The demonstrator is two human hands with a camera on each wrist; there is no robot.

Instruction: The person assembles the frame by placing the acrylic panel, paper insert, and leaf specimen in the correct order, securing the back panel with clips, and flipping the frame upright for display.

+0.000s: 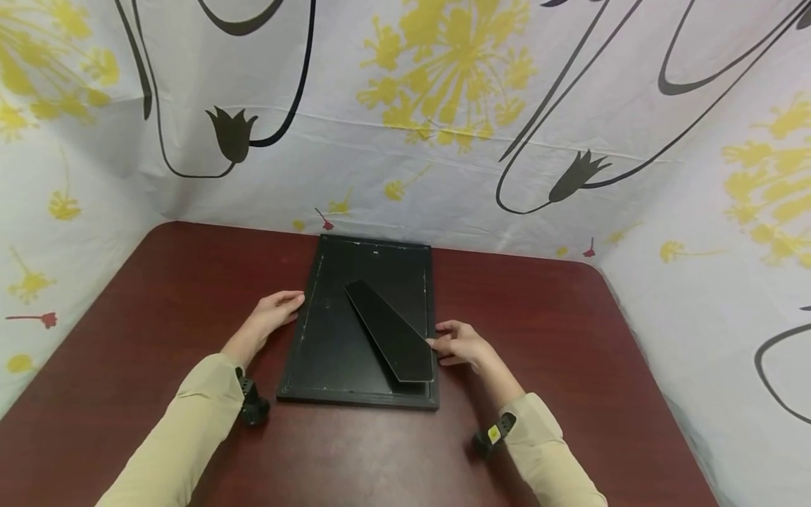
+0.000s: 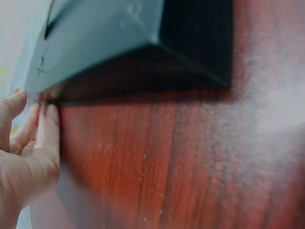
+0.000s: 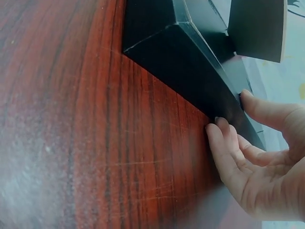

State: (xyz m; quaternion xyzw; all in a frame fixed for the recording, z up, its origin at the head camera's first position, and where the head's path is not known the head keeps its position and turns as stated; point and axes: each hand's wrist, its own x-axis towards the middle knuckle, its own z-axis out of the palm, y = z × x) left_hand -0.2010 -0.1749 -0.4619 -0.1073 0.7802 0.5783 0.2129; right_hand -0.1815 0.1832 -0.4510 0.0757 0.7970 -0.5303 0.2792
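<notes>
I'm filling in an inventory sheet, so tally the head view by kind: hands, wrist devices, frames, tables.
Hands: 2 (left hand, right hand)
Wrist devices: 2 (left device, right device)
Black frame, its stand included: 1
Table: 1
Total: 6

Dk red wood-grain tbl [image 1: 545, 310], rounded far corners [image 1: 584, 276], white sheet [image 1: 329, 169] behind w/ yel & gray flowers [image 1: 456, 63]

Tabletop [image 1: 405, 458]: evenly lit in the head view, pale sheen at six o'clock.
Patterned cloth [image 1: 317, 176]: clearly lit, soft grey shading toward ten o'clock.
Black frame [image 2: 105, 43]: blurred in the left wrist view, whitish glare at three o'clock.
Right hand [image 3: 267, 176]: sharper in its wrist view, soft shadow at five o'clock, hazy glare at eight.
</notes>
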